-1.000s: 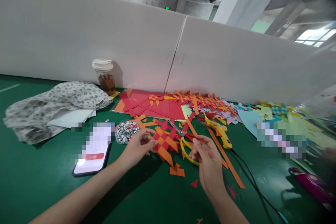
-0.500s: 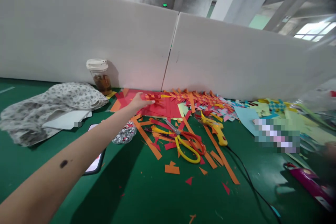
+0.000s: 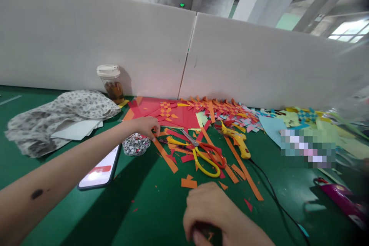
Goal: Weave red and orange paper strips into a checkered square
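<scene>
Couldn't tell if the left hand (image 3: 147, 126), curled beside the googly-eye bag (image 3: 136, 145), held anything; the woven paper piece (image 3: 165, 109) lay farther off, slightly right, on red sheets (image 3: 184, 118). Right hand (image 3: 211, 203) was nearer, loosely curled, thumb apart.

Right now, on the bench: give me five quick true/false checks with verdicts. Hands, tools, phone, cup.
1. The scissors lie on the table, in neither hand. True.
2. The left hand is gripping the yellow glue gun. False: the left hand is by the packet of small black-and-white pieces; the glue gun lies on the table.
3. The right hand is nearer the camera than the scissors. True.
4. The phone lies to the right of the scissors in the picture. False: it lies to their left.
5. The cup has a white lid on it. True.
</scene>
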Demonstrator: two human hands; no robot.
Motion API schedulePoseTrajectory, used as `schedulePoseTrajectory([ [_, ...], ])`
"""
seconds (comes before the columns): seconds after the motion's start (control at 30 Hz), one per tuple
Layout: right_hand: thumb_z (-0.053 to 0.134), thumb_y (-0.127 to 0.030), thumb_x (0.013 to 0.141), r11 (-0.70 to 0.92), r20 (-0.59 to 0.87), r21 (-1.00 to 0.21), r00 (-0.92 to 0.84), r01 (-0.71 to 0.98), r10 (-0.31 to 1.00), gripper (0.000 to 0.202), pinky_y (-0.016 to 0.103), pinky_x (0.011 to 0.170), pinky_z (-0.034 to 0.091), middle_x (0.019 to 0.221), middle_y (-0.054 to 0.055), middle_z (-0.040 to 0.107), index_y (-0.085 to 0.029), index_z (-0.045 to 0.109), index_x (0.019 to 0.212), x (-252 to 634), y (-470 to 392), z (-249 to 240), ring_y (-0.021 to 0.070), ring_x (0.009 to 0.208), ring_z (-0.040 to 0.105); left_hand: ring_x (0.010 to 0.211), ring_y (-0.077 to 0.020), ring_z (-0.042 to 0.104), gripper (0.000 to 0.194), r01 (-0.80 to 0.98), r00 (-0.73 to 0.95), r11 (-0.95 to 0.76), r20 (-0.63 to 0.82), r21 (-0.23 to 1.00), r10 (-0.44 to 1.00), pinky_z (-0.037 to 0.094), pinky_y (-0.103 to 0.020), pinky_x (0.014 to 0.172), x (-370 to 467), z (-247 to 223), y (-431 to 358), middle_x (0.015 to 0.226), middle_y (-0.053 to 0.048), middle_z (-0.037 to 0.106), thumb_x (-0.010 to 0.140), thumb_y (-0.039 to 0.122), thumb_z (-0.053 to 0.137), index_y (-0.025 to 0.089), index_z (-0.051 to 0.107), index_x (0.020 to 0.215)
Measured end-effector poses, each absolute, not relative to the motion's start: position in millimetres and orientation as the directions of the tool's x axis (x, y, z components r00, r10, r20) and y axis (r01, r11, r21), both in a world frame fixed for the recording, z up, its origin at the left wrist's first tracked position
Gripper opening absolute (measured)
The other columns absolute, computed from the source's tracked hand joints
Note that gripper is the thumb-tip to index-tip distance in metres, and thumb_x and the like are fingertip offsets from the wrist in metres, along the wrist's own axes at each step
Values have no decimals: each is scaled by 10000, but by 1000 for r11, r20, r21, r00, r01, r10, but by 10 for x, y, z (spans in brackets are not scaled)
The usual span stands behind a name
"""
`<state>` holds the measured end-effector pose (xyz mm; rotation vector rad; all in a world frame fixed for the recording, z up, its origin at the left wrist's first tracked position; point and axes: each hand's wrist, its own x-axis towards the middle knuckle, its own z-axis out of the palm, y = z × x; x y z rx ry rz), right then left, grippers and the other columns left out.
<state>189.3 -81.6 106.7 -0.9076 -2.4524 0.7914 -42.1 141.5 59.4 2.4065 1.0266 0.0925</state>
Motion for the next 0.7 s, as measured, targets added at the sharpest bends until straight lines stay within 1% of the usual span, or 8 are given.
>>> schedulePoseTrajectory([
  [0.07, 479, -80, 640, 661, 174, -561, -710, 499, 683, 149, 234, 563, 369, 575, -29, 542, -210, 541, 675, 1830, -671, 1052, 112, 548, 480, 822, -232, 548, 148, 655, 728, -604, -161, 454, 667, 365, -266, 674, -415, 593, 1417, 835, -56, 661, 528, 259, 745, 231, 713, 670],
  [0.13, 477, -85, 628, 661, 162, -516, -696, 545, 700, 150, 237, 542, 332, 579, -31, 502, -206, 539, 691, 1807, -536, 1010, 111, 536, 444, 805, -225, 558, 111, 655, 738, -624, -182, 426, 650, 364, -258, 660, -396, 591, 1407, 797, -49, 670, 540, 266, 735, 233, 716, 645],
  [0.2, 472, -78, 635, 631, 168, -530, -659, 566, 733, 154, 221, 515, 311, 570, -43, 469, -207, 536, 692, 1814, -408, 922, 98, 506, 409, 775, -216, 569, 79, 656, 744, -641, -202, 397, 637, 363, -249, 641, -369, 597, 1390, 753, -38, 677, 543, 250, 728, 231, 716, 618],
  [0.3, 454, -58, 644, 564, 193, -595, -579, 573, 792, 172, 200, 492, 306, 533, -60, 396, -205, 529, 691, 1840, -242, 714, 88, 471, 376, 755, -211, 576, 70, 660, 748, -668, -225, 344, 624, 360, -242, 618, -331, 640, 1348, 736, -28, 683, 538, 243, 729, 226, 711, 603],
  [0.37, 464, -66, 647, 525, 233, -651, -514, 549, 826, 144, 191, 457, 292, 491, -70, 353, -195, 522, 670, 1853, -168, 559, 83, 437, 347, 784, -213, 575, 135, 662, 749, -685, -231, 305, 621, 361, -239, 622, -313, 681, 1301, 793, -26, 688, 535, 270, 737, 228, 714, 661],
  [0.47, 477, -66, 642, 503, 252, -665, -467, 552, 847, 135, 188, 449, 284, 476, -72, 347, -187, 534, 662, 1865, -126, 383, 80, 429, 336, 836, -232, 565, 257, 672, 740, -698, -226, 245, 633, 359, -252, 642, -298, 710, 1215, 879, -40, 682, 531, 327, 747, 228, 707, 765],
  [0.57, 476, -62, 643, 495, 248, -675, -464, 547, 850, 140, 189, 449, 284, 463, -76, 344, -185, 541, 662, 1864, -135, 301, 77, 416, 330, 822, -234, 566, 184, 665, 746, -714, -236, 219, 623, 349, -262, 642, -295, 670, 1166, 827, -43, 679, 560, 341, 739, 221, 705, 695],
  [0.7, 471, -64, 650, 506, 255, -674, -473, 539, 844, 146, 191, 454, 294, 465, -75, 355, -186, 549, 671, 1849, -150, 265, 78, 414, 341, 824, -212, 567, 129, 634, 772, -735, -249, 241, 585, 342, -249, 639, -322, 592, 1185, 815, -19, 670, 580, 329, 733, 245, 712, 676],
])
